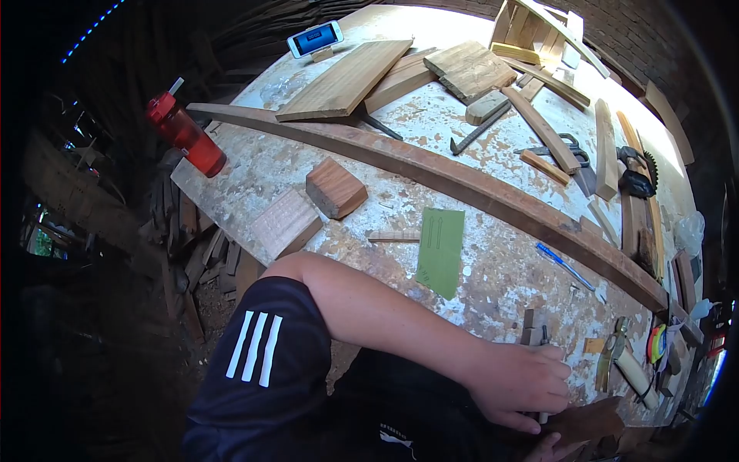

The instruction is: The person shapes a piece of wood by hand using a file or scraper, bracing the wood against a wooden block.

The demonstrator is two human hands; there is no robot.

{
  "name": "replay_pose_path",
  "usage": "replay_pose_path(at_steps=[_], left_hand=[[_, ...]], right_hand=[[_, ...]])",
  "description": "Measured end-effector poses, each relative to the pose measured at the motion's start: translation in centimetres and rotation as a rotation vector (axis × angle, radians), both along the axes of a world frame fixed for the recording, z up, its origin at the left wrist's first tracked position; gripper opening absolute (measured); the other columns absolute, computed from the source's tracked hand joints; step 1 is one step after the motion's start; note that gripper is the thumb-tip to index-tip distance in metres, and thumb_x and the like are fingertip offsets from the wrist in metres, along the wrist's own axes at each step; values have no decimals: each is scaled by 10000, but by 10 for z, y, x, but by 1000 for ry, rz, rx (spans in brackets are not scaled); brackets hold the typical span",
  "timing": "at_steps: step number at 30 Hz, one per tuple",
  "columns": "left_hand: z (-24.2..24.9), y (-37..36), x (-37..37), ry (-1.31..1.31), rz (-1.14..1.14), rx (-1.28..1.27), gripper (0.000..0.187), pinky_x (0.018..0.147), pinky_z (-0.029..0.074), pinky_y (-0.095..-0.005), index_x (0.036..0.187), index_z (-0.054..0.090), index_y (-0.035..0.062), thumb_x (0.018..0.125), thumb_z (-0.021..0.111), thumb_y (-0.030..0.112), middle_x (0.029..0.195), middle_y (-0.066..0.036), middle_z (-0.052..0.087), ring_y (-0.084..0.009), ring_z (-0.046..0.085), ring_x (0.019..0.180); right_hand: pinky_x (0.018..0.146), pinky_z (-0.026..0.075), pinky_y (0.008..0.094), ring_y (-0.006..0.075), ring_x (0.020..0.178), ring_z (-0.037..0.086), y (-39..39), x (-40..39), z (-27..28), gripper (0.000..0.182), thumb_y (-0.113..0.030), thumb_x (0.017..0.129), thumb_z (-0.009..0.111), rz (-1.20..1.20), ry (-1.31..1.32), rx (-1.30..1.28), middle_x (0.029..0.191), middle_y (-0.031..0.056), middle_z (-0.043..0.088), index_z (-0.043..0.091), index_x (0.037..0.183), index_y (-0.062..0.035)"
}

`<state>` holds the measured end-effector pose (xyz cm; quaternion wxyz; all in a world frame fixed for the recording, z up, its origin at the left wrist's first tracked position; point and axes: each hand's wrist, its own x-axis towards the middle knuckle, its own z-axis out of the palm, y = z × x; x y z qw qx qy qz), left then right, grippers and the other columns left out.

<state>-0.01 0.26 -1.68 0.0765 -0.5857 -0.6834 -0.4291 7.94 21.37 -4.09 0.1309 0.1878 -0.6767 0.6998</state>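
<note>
My left arm reaches across the near side of the workbench, in a dark sleeve with white stripes. My left hand (525, 383) is closed with its fingers curled down. What it grips is hidden beneath it; a small pale end shows below the fingers. Just beyond the knuckles stands a small grey-brown block (532, 328) with a dark rod beside it. At the bottom edge, my right hand (545, 448) shows only its fingertips, bent against the left end of a dark brown piece of wood (589, 422). The rest of that hand is cut off.
A long wooden beam (431, 171) crosses the worn workbench (246, 158). Nearer lie two wood blocks (336, 189), a green card (441, 254) and a blue pen (566, 267). A red bottle (187, 135) stands left; a hammer (627, 362) and tape measure (657, 343) lie right. Boards and a phone (315, 39) are behind.
</note>
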Motion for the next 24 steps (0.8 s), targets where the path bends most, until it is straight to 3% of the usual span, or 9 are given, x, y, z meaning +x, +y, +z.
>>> replay_pose_path(at_steps=[5, 8, 9, 12, 13, 16, 19, 22, 24], left_hand=[[-5, 4, 2, 44, 34, 86, 254, 793, 360, -403, 853, 577, 79, 848, 620, 330, 835, -54, 531, -256, 498, 868], [-7, 5, 0, 117, 57, 117, 246, 747, 383, -402, 793, 584, 93, 847, 622, 330, 805, -48, 542, -256, 517, 845], [-8, 6, -1, 144, 72, 132, 248, 730, 392, -402, 770, 585, 96, 846, 622, 329, 794, -46, 546, -256, 524, 837], [-5, 3, -5, 199, 48, 192, 241, 660, 416, -389, 732, 572, 92, 830, 624, 306, 780, -47, 551, -251, 550, 807], [-5, 3, -6, 203, 51, 195, 242, 646, 421, -384, 721, 567, 91, 818, 627, 304, 776, -48, 550, -250, 555, 799], [-6, 4, -8, 193, 40, 218, 244, 610, 431, -376, 697, 555, 88, 780, 636, 302, 767, -54, 545, -248, 565, 773], [-9, 8, -11, 164, 14, 244, 249, 595, 433, -377, 690, 545, 87, 748, 642, 309, 763, -64, 540, -253, 568, 743], [-11, 8, -14, 152, 18, 222, 255, 591, 434, -383, 679, 534, 88, 734, 641, 313, 755, -74, 532, -262, 568, 714], [-11, 8, -15, 175, 29, 202, 256, 586, 432, -384, 672, 525, 89, 733, 637, 311, 750, -78, 527, -264, 565, 696]], right_hand=[[716, 508, 463, 265, 833, 571, -7, -2, 18, 574, -378, 978, 527, -2, -60, -81, 1122, 242, 496, 266, 1448, -174], [707, 500, 442, 259, 793, 551, -18, -21, 32, 552, -339, 983, 533, 22, -78, -247, 1079, 228, 496, 281, 1424, -122], [721, 498, 400, 255, 816, 536, -10, -29, 26, 508, -353, 1009, 466, 79, -96, -198, 1065, 208, 488, 287, 1401, -84], [755, 486, 376, 248, 845, 519, -17, -37, 21, 470, -370, 1028, 398, 54, -233, -311, 1056, 183, 486, 308, 1363, -53], [788, 472, 377, 241, 874, 502, -15, -38, 22, 457, -371, 1036, 356, 152, -280, -403, 1045, 160, 485, 319, 1341, -32], [797, 466, 394, 235, 859, 494, -8, -45, 24, 452, -369, 1032, 372, 266, -297, -401, 1039, 154, 480, 328, 1334, -36], [809, 469, 409, 256, 892, 509, 4, -47, 9, 484, -348, 1029, 392, 177, -304, -311, 1136, 182, 480, 296, 1391, -42], [746, 413, 349, 192, 801, 489, -14, -42, 6, 369, -334, 1003, 381, -5, -318, -417, 908, 103, 468, 373, 1115, 17], [823, 450, 400, 261, 937, 519, -15, -40, 20, 461, -332, 1016, 404, -41, -233, -194, 1154, 181, 458, 299, 1324, -5]])
